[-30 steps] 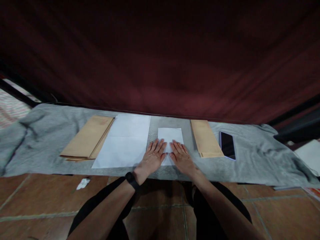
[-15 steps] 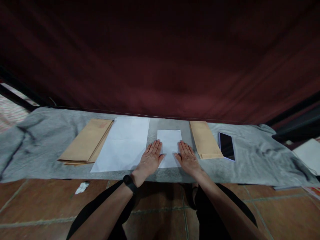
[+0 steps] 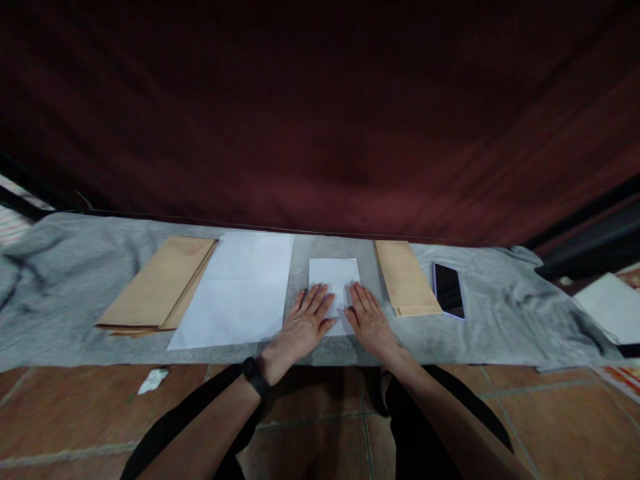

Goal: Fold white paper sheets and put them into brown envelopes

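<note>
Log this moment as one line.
left hand: on small sheet, left side; right hand: on its right side; leftward: large sheet, left brown stack; rightward: right brown stack, phone

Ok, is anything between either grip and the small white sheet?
Nothing visible: the left grip and right grip both lie on the small white sheet. The large sheet on its left and the brown paper on its right lie apart from it.

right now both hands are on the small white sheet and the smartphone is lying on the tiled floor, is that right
The smartphone is not down there: the head view shows it on the grey cloth. The left hand and the right hand are indeed on the small white sheet.
</note>
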Demonstrator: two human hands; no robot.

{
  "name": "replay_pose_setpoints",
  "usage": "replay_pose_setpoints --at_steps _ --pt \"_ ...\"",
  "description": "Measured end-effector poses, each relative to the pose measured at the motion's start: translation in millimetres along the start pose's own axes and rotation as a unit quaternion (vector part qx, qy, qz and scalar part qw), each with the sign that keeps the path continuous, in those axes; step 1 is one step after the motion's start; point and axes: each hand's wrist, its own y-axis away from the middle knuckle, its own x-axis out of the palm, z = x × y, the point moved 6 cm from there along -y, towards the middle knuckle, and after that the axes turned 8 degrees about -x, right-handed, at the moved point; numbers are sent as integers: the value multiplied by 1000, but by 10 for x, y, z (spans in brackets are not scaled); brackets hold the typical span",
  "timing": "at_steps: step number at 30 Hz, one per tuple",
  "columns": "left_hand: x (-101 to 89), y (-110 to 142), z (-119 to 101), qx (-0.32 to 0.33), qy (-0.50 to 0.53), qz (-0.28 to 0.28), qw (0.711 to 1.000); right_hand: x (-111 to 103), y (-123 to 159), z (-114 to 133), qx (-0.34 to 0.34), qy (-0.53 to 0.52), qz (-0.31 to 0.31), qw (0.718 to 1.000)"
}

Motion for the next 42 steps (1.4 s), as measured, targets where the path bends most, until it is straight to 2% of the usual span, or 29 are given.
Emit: replay_pose_setpoints --at_steps 5,8,12,17,20,23,26,30,32,36,42 --pt "39 12 10 -3 -6 13 1000 -14 -43 -397 122 -66 -64 988" --pt "44 10 16 1 -10 12 1000 -13 -26 -604 170 -92 -84 977" --pt "54 9 23 -2 -9 5 1000 -27 48 -775 199 -141 -118 963" --pt "66 10 19 -2 -10 12 1000 -74 108 -864 196 -183 -152 951" --pt "62 11 21 -4 -5 12 1000 -47 77 -824 188 -198 -143 951" --pt "49 9 3 -1 6 11 1000 15 13 -669 167 -204 -120 957" --pt "27 7 -54 13 19 16 1000 44 -53 -383 102 -183 -98 973" --pt "19 16 -133 33 31 27 999 62 -78 23 -12 -102 -46 994" --pt "41 19 -132 32 27 32 999 80 -68 131 -34 -49 -15 998" --pt "86 -6 -24 -3 11 21 1000 71 -64 141 -20 31 8 999" --pt "78 -50 129 -44 -6 -17 999 27 -77 6 13 82 12 996"
